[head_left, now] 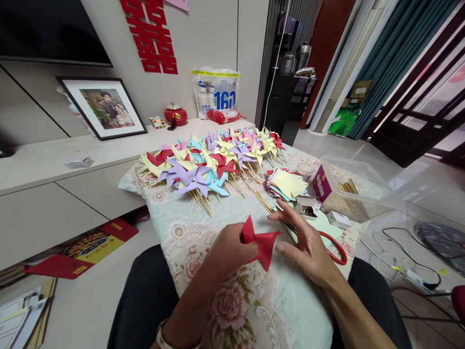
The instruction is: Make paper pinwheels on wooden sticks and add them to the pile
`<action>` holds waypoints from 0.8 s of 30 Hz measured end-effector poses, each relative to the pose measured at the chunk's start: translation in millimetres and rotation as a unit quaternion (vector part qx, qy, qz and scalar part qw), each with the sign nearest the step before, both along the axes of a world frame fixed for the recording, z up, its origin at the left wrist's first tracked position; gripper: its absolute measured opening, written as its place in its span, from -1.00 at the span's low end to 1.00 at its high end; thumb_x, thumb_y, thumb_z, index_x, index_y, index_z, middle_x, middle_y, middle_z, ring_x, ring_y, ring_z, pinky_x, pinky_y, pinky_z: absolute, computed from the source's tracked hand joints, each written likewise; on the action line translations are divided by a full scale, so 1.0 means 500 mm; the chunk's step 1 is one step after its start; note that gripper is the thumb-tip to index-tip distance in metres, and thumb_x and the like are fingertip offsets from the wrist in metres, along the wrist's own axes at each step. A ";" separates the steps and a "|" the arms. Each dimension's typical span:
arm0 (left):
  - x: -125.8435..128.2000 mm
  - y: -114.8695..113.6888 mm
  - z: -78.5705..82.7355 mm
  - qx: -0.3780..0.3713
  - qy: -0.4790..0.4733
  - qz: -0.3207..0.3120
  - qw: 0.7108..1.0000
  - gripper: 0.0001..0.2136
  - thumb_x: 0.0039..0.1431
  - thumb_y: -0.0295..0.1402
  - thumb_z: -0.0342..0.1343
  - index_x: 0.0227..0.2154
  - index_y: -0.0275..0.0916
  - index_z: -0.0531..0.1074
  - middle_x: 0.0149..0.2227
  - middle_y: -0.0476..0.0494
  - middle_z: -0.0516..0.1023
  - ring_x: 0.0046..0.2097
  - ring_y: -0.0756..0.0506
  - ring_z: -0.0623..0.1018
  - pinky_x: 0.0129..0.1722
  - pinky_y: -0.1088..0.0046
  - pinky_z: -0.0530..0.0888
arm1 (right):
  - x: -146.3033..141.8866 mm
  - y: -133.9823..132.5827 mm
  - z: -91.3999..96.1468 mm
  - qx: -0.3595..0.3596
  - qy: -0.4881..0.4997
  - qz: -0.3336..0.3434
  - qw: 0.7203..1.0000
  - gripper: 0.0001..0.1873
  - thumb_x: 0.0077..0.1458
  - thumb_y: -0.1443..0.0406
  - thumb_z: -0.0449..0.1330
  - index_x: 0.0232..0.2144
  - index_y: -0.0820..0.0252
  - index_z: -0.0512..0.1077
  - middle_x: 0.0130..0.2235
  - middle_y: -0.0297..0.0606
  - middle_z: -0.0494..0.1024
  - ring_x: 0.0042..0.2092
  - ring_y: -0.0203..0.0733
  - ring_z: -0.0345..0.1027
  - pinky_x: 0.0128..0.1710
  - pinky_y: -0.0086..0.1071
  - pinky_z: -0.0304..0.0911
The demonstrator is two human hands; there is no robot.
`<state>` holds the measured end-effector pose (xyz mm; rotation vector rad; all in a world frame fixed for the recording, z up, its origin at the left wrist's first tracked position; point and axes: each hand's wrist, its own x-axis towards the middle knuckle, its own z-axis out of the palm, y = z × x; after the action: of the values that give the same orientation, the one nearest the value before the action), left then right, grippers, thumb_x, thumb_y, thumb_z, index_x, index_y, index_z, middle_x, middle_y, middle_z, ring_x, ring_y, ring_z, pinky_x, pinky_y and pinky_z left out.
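My left hand [234, 249] pinches a red paper pinwheel [266, 245] with folded blades, low over the front of the floral tablecloth [232, 310]. Just right of it, my right hand [305, 242] is held with its fingers apart and nothing in them. Partly hidden by that hand lie scissors with red handles [336, 248]. A small open box [308, 208] of metal pins stands beyond the fingers. Behind it rests a stack of cut paper squares [286, 184], pale yellow on top. Thin wooden sticks [264, 201] lie beside the stack.
Many finished pinwheels [194, 180] on sticks cover the far left of the table. At the right a clear plastic bin [363, 186] holds more sticks, with a small white box [339, 219] before it. A white cabinet [90, 179] with a framed photo [105, 109] stands behind.
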<state>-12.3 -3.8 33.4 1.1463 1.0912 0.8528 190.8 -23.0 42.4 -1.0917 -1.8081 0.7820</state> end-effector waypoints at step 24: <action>-0.003 0.002 0.067 0.120 0.221 -0.169 0.953 -0.92 -0.17 -0.41 0.17 -0.62 -0.20 0.36 -0.59 0.06 0.36 -0.47 -0.03 0.33 -0.49 0.47 0.19 | -0.051 -0.021 -0.004 -0.073 -0.088 0.025 0.993 -0.11 -0.02 0.50 0.10 0.37 0.05 0.07 -0.31 -0.38 0.48 -0.28 -0.23 0.34 -0.23 -0.35 0.25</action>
<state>-14.0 -2.8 66.9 1.7308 1.1209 0.4753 165.3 -33.3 40.2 -1.2472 -1.9572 0.8826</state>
